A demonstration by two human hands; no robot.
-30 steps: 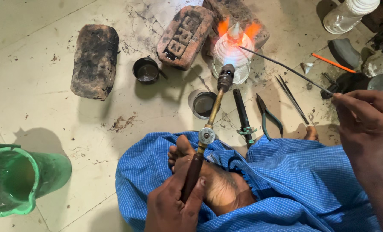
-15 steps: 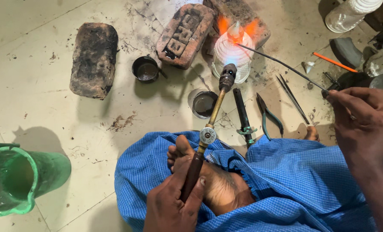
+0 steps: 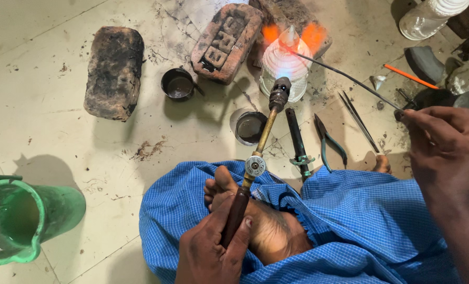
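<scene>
Hands (image 3: 213, 250) on torch (image 3: 261, 152) and rod (image 3: 345, 79) — flame-lit bottle (image 3: 286, 66)

blue checked cloth (image 3: 350, 221), green jug (image 3: 19, 223), orange flame (image 3: 313, 34), brass torch (image 3: 261, 144)

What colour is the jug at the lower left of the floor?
Green, inside and out; the jug shows in the head view, standing apart from both hands.

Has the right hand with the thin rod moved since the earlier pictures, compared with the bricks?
No clear move. The right hand still holds the thin rod at the right edge, its tip at the glowing piece before the bricks.
</scene>
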